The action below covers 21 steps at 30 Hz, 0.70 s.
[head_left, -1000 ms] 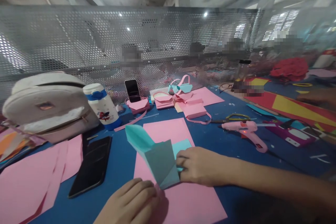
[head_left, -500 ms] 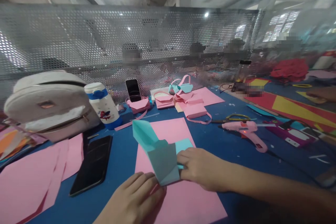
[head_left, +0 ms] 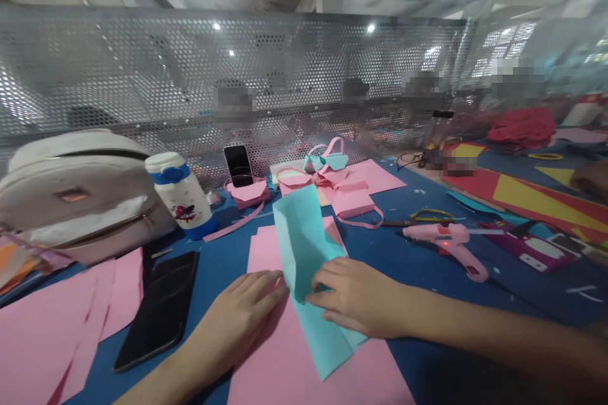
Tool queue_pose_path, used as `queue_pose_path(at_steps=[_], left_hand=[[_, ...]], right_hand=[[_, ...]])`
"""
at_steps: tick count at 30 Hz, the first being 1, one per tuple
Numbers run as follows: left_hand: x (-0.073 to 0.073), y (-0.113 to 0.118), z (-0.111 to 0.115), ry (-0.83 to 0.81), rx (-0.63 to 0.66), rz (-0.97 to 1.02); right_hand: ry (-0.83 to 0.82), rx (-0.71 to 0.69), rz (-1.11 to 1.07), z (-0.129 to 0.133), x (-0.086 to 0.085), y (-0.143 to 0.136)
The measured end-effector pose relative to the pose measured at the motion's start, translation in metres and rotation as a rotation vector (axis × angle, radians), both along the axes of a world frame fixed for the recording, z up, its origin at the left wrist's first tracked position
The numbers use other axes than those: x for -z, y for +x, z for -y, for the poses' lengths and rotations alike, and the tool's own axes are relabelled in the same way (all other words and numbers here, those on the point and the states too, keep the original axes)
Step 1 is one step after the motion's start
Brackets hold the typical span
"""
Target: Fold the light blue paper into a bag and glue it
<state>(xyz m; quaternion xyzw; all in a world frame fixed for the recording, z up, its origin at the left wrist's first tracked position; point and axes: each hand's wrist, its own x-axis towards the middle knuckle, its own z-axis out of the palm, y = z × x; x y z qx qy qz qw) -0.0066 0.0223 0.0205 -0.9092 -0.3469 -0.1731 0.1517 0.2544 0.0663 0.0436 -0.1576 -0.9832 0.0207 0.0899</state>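
A folded light-blue sheet of paper [head_left: 299, 237] stands partly raised, its lower flap spread toward me over a pink sheet [head_left: 278, 354]. My right hand [head_left: 358, 297] rests on the blue sheet near its crease, fingers apart and fingertips on the paper. At the sheet's left edge, my left hand [head_left: 247, 313] has its fingers stretched out, their tips touching the paper. Its palm lies over the pink sheet.
Pink sheets [head_left: 42, 335] and a black phone [head_left: 159, 307] lie left, with a bottle [head_left: 183, 202] and a backpack [head_left: 85, 202] behind. Small pink paper bags [head_left: 351, 202] stand ahead. A pink glue gun [head_left: 451, 240] and scissors [head_left: 422, 218] lie right.
The blue paper has opened out from its boxy fold, its lower flap now lying toward me. My left hand has moved forward to its edge; my right hand has moved onto its inner face.
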Motion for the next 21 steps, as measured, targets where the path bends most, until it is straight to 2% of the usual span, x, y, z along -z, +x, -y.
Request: queue_pose_path(at_steps=[6,12,15,21], left_hand=[[0.001,0.009,0.01,-0.096,-0.03,-0.064],[0.004,0.011,0.018,-0.066,0.067,-0.042],[0.008,0.006,0.016,-0.043,0.095,-0.055],[0.02,0.0,0.012,0.068,0.091,-0.034]], right_hand=[[-0.052,0.024,0.019,-0.004,-0.002,-0.01],[-0.002,0.022,0.078,-0.013,0.004,-0.026],[0.017,0.025,0.09,-0.017,0.013,-0.034],[0.064,0.057,0.019,-0.018,0.041,-0.045]])
